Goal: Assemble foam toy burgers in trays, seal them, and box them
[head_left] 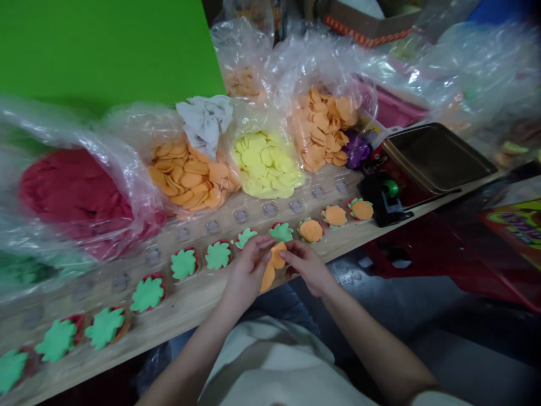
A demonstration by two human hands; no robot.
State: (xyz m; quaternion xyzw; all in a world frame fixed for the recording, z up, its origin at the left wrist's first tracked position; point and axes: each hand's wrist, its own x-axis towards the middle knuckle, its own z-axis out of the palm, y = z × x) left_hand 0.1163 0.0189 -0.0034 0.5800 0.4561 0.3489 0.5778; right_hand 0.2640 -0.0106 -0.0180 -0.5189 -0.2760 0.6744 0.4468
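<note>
Close to the table's front edge, my left hand [250, 264] is closed on thin orange discs [278, 256], some hanging below its fingers. My right hand [309, 265] pinches the right side of the uppermost disc between thumb and fingers. Just beyond my hands, a green flower-shaped piece [281, 232] lies on a red base in the row. To the right, several bases carry an orange disc [310, 230] on top of the green. Leftward, the row shows green flower shapes [183, 264] with no orange over them. My fingers partly cover the discs.
Behind the row lie plastic bags of dark red pieces [78, 194], orange discs [190, 175], yellow discs [266, 163] and more orange discs [323, 127]. A dark tray [439, 155] and a black tape dispenser [389, 200] stand at right. A green panel [105, 51] rises behind.
</note>
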